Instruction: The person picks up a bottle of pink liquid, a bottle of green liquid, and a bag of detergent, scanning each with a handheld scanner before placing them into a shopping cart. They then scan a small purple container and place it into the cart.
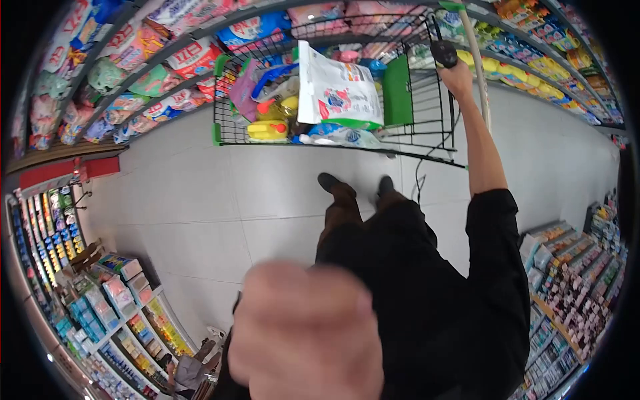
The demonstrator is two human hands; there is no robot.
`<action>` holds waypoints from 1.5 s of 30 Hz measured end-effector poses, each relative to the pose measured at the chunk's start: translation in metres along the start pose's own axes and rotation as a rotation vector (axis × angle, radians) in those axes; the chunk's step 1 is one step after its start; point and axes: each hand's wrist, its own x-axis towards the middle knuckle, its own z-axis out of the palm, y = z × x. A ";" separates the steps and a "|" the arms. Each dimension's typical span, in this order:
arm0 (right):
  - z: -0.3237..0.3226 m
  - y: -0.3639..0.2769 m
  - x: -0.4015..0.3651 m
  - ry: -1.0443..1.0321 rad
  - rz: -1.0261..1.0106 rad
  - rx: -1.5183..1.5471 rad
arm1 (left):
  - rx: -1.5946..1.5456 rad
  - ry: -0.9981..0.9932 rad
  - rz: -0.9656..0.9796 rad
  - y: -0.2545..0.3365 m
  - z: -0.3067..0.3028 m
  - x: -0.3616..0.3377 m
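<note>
My right hand [457, 77] is wrapped round the black handle [443, 53] at the right end of a wire shopping cart [427, 113] with green corners. Close to the camera, my left hand [307, 333] appears large and blurred, its fingers curled in; what they hold, if anything, is hidden. A big white bag with pink print [347, 97] leans in the cart. Beside it lie a yellow bottle [268, 130], a purple packet [245, 90] and a blue-and-white packet [343, 137]. A green panel [398, 90] stands at the cart's handle end.
Shelves of bagged goods [193, 57] run along the cart's far side. A pale pole [479, 67] rises beside my right wrist. Stocked racks stand at lower left [127, 320] and lower right [567, 293]. Another person [190, 370] is at the lower left. Grey tiled floor [193, 193] surrounds my feet.
</note>
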 end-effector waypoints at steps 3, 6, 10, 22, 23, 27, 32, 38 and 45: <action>-0.007 0.005 -0.002 -0.084 -0.092 0.008 | -0.268 0.149 -0.325 -0.008 0.036 -0.010; -0.034 0.003 -0.016 -0.177 -0.017 0.185 | -0.334 -0.155 -0.328 -0.023 0.043 -0.033; -0.098 0.011 -0.061 -0.209 -0.010 0.625 | -0.171 -0.319 -0.552 -0.020 0.094 -0.087; -0.330 0.104 -0.173 -0.648 -0.354 0.724 | -0.184 -0.768 -0.932 0.053 0.339 -0.178; -0.323 0.115 -0.181 -0.610 -0.370 0.726 | -0.289 -0.838 -0.976 0.056 0.358 -0.178; -0.312 0.136 -0.196 -0.483 -0.380 0.516 | -0.631 -0.508 -1.088 0.054 0.415 -0.197; -0.318 0.161 -0.149 -0.577 -0.466 0.535 | -0.685 -0.142 -1.378 0.038 0.453 -0.217; -0.428 0.118 -0.035 -0.588 -0.997 0.650 | -0.821 -0.112 -1.464 -0.016 0.487 -0.166; -0.465 0.026 0.048 -0.665 -1.497 0.843 | -0.725 -0.208 -1.317 -0.102 0.514 -0.097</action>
